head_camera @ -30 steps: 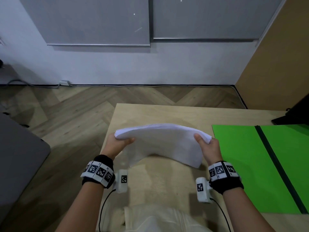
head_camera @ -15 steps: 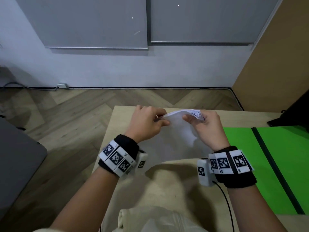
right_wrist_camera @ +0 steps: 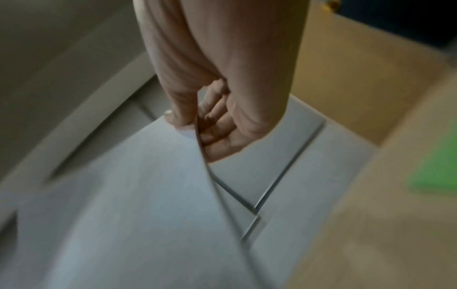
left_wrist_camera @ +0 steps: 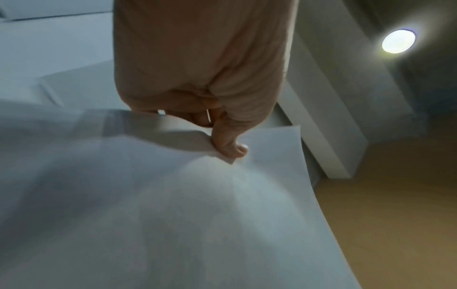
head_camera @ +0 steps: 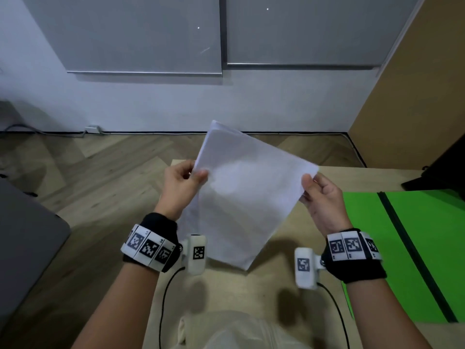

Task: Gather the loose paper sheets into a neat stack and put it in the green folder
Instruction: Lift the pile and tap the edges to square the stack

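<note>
My left hand and right hand each pinch a side of the sheets, held tilted above the table, folder open at right.

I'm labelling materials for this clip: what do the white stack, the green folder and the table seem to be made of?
Stack: thin matte paper; it bends and sags between the left hand and right hand.
Folder: smooth, flat, bright green, probably plastic or coated card, dark spine.
Table: pale wood-look top, likely laminate.
</note>
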